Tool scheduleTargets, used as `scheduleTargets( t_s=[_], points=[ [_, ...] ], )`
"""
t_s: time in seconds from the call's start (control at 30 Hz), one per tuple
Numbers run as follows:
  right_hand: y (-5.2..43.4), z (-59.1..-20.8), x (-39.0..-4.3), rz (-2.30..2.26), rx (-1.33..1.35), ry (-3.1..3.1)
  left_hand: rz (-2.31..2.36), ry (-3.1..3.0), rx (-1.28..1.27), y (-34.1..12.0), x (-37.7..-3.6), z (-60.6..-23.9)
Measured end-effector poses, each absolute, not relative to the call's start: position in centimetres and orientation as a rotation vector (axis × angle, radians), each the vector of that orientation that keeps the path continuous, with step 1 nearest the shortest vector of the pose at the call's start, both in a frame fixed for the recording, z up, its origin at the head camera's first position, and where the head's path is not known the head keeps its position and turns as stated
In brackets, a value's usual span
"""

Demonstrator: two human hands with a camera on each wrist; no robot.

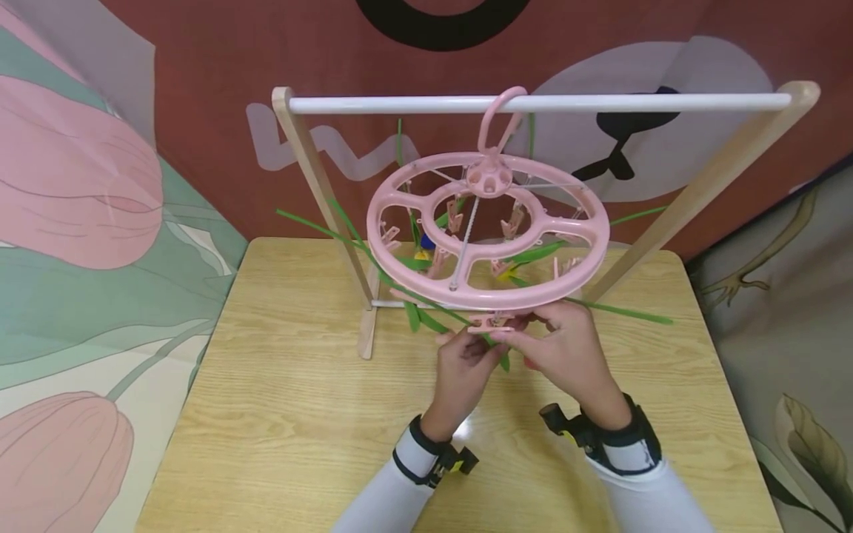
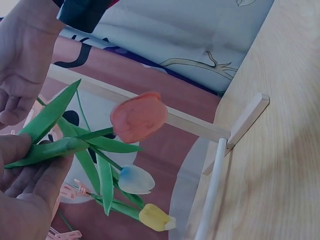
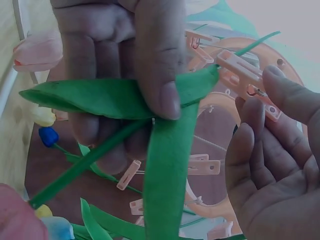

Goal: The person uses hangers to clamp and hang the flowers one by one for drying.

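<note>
My left hand point(image 1: 463, 377) holds a coral-pink artificial tulip point(image 2: 139, 117) head-down by its green leaves point(image 3: 170, 165) and stem, thumb pressed over the leaf base. With thumb and fingers, my right hand point(image 1: 569, 352) pinches a pink clothespin point(image 3: 247, 82) that hangs from the front rim of a round pink drying hanger point(image 1: 493, 300). The clothespin's tip is right at the upper end of the tulip's leaves, and a thin stem shows past it. The pink bloom hangs below both hands, mostly hidden in the head view.
The hanger hooks over a white rod point(image 1: 400, 105) on a wooden stand point(image 1: 313, 163). Other tulips hang upside down from it: a blue one point(image 3: 48, 136), a yellow one point(image 2: 156, 217) and a white-and-blue one point(image 2: 136, 180). More clothespins point(image 1: 455, 216) dangle inside the ring. Beneath is a wooden table point(image 1: 280, 414).
</note>
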State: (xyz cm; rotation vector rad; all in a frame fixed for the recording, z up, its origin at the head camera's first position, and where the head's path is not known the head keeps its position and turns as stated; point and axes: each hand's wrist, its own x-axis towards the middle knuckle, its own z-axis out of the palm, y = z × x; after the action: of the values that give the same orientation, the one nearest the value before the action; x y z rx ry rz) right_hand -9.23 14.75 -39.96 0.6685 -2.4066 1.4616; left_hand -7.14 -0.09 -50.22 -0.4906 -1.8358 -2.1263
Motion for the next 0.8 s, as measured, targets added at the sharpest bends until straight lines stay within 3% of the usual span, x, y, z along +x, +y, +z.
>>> scheduleTargets(
  t_s=[0.57, 0.8],
  points=[
    [14.7, -41.0, -8.7, 1.514, 0.675, -2.431, -2.015, -2.011, -0.407, -0.7, -6.9, -49.6],
    [15.5, -41.9, -8.2, 1.675, 0.803, -2.331, -1.996, -2.049, -0.423, -1.8, -6.8, -49.7]
  ],
)
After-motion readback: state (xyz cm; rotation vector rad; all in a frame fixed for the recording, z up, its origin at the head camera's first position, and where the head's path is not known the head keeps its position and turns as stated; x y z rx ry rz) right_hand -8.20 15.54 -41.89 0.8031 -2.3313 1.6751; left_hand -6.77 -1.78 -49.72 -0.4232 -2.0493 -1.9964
